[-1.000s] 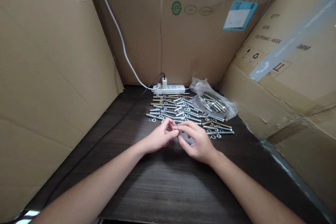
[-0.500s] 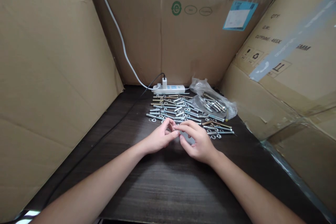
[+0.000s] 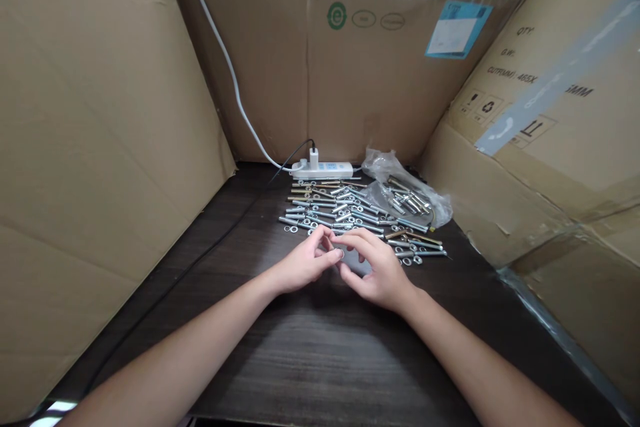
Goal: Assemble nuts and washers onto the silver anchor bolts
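My left hand (image 3: 311, 259) is closed in a pinch, thumb against curled fingers. A small shiny piece (image 3: 341, 253) shows at its thumb tip, too small to name. Facing it, my right hand (image 3: 376, 268) has bent fingers, with its fingertips meeting those of the left. What the right fingers hold, if anything, is hidden. Both hands are above the dark table (image 3: 320, 353), just in front of rows of metal sleeve-anchor-like bolts (image 3: 367, 219) in silver and brass tones. Loose washers (image 3: 293, 229) and a nut (image 3: 417, 259) lie among them.
A white power strip (image 3: 327, 169) with a plugged-in charger (image 3: 314, 159) lies behind the bolts. To the right is a clear plastic bag (image 3: 440, 208) with more bolts. A black cable (image 3: 200, 257) crosses the table's left side. Cardboard walls (image 3: 270, 67) enclose the table's back and sides.
The right thumb and index finger have shifted slightly at the left fingertips. The small shiny piece shows a little more. Everything else has stayed in place.
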`<state>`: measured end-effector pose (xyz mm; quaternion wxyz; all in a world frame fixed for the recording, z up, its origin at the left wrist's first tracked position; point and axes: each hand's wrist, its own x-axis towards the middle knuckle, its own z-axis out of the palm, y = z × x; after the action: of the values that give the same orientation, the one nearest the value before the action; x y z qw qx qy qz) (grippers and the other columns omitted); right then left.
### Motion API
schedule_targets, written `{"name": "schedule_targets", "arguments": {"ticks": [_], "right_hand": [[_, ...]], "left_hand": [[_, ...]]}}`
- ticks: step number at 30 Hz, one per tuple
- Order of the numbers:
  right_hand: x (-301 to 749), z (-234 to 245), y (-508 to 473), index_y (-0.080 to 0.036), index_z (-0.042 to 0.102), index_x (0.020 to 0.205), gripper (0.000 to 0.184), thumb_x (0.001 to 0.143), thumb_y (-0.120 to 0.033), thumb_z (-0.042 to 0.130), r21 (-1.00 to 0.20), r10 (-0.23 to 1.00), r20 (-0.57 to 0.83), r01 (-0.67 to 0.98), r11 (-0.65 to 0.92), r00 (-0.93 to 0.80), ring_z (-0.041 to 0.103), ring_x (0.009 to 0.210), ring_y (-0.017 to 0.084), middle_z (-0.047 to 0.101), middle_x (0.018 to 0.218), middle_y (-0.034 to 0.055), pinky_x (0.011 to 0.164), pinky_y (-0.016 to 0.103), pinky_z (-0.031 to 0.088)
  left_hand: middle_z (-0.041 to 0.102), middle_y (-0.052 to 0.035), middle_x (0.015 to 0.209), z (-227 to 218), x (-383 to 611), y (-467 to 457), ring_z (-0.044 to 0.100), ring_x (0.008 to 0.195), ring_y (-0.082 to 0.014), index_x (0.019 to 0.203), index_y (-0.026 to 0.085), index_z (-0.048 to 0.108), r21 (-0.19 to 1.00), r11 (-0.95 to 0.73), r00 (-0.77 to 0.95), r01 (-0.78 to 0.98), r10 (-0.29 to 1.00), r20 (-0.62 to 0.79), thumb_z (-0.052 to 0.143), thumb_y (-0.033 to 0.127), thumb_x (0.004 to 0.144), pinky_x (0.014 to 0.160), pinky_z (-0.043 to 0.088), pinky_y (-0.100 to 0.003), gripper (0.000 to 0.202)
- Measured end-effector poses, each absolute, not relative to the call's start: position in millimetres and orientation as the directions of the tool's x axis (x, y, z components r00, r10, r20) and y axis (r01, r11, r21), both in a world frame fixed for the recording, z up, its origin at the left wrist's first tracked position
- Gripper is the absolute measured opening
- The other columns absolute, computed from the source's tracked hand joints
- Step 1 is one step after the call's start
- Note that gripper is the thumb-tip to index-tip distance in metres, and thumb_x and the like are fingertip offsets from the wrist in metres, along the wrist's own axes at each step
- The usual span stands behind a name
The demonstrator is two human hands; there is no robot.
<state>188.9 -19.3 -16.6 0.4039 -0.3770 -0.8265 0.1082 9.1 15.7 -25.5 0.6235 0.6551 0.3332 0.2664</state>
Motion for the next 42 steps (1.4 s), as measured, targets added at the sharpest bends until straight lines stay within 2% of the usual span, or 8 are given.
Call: {"name": "schedule_targets", "arguments": {"ticks": [5, 12, 17, 23, 29, 34, 38, 42], "right_hand": [[189.4, -18.6, -19.4, -0.023, 0.058, 0.109, 0.031, 0.079, -0.015, 0.055, -0.473, 0.688, 0.607, 0.514, 0.715, -0.398, 0.058, 0.092, 0.019, 0.062, 0.102, 0.0065, 0.081, 0.035, 0.051], [189.8, -19.4, -16.4, -0.022, 0.059, 0.101, 0.019, 0.081, -0.019, 0.058, -0.462, 0.674, 0.641, 0.516, 0.721, -0.367, 0.06, 0.082, 0.018, 0.065, 0.09, 0.0049, 0.074, 0.033, 0.051], [188.8, -20.2, -16.9, -0.021, 0.058, 0.096, 0.016, 0.081, -0.021, 0.062, -0.478, 0.686, 0.638, 0.518, 0.709, -0.35, 0.059, 0.078, 0.017, 0.065, 0.088, 0.0049, 0.071, 0.032, 0.05], [189.1, -19.9, -17.3, -0.021, 0.057, 0.09, 0.012, 0.079, -0.02, 0.061, -0.474, 0.684, 0.633, 0.517, 0.713, -0.363, 0.058, 0.077, 0.017, 0.064, 0.084, 0.0037, 0.07, 0.031, 0.05], [188.6, -18.0, -20.1, -0.023, 0.057, 0.108, 0.031, 0.078, -0.02, 0.061, -0.479, 0.696, 0.601, 0.52, 0.708, -0.394, 0.059, 0.085, 0.019, 0.063, 0.098, 0.0066, 0.074, 0.033, 0.051], [189.2, -17.3, -22.1, -0.022, 0.06, 0.104, 0.028, 0.077, -0.017, 0.059, -0.488, 0.696, 0.625, 0.52, 0.701, -0.352, 0.059, 0.083, 0.018, 0.063, 0.093, 0.0059, 0.075, 0.033, 0.052], [188.0, -14.8, -23.0, -0.022, 0.06, 0.095, 0.019, 0.077, -0.017, 0.059, -0.5, 0.694, 0.641, 0.507, 0.702, -0.329, 0.059, 0.079, 0.018, 0.062, 0.088, 0.0054, 0.071, 0.033, 0.052], [187.1, -14.4, -22.9, -0.022, 0.058, 0.108, 0.03, 0.078, -0.017, 0.058, -0.51, 0.716, 0.614, 0.524, 0.682, -0.333, 0.058, 0.081, 0.018, 0.062, 0.092, 0.0057, 0.073, 0.033, 0.052]], "left_hand": [[0.042, 0.0057, 0.076, -27.8, 9.4, 16.9, 0.036, 0.047, -0.0033, 0.097, 0.021, 0.036, 0.997, -0.002, 0.643, 0.082, 0.764, -0.052, 0.052, 0.048, 0.084, 0.04, 0.032, -0.015, 0.034], [0.043, 0.0044, 0.078, -21.3, 10.0, 15.0, 0.038, 0.05, -0.0043, 0.095, 0.021, 0.038, 0.997, 0.031, 0.651, 0.064, 0.756, -0.065, 0.051, 0.047, 0.083, 0.042, 0.033, -0.016, 0.032], [0.041, 0.0047, 0.071, -11.4, 9.1, 11.0, 0.039, 0.051, -0.0062, 0.095, 0.02, 0.037, 0.993, 0.112, 0.666, 0.043, 0.737, -0.112, 0.04, 0.045, 0.088, 0.047, 0.034, -0.018, 0.027], [0.042, 0.0042, 0.075, -20.8, 10.1, 13.5, 0.039, 0.052, -0.0057, 0.095, 0.02, 0.038, 0.997, 0.049, 0.676, 0.066, 0.732, -0.081, 0.05, 0.045, 0.084, 0.044, 0.032, -0.017, 0.03], [0.044, 0.0045, 0.07, -20.5, 9.8, 14.3, 0.04, 0.05, -0.0065, 0.096, 0.02, 0.037, 0.996, 0.046, 0.684, 0.075, 0.724, -0.085, 0.046, 0.047, 0.086, 0.044, 0.033, -0.017, 0.031], [0.041, 0.0073, 0.054, -18.3, 7.9, 14.2, 0.04, 0.043, -0.0083, 0.098, 0.02, 0.037, 0.988, 0.118, 0.686, 0.1, 0.711, -0.154, 0.035, 0.048, 0.089, 0.043, 0.031, -0.017, 0.029], [0.042, 0.0065, 0.056, -18.0, 7.5, 14.8, 0.039, 0.041, -0.0076, 0.097, 0.02, 0.039, 0.985, 0.168, 0.668, 0.04, 0.729, -0.151, 0.029, 0.05, 0.09, 0.041, 0.029, -0.017, 0.032], [0.041, 0.0063, 0.058, -18.5, 7.6, 15.8, 0.039, 0.043, -0.0077, 0.095, 0.02, 0.04, 0.984, 0.176, 0.683, 0.017, 0.717, -0.14, 0.03, 0.053, 0.088, 0.041, 0.03, -0.017, 0.036]]}}
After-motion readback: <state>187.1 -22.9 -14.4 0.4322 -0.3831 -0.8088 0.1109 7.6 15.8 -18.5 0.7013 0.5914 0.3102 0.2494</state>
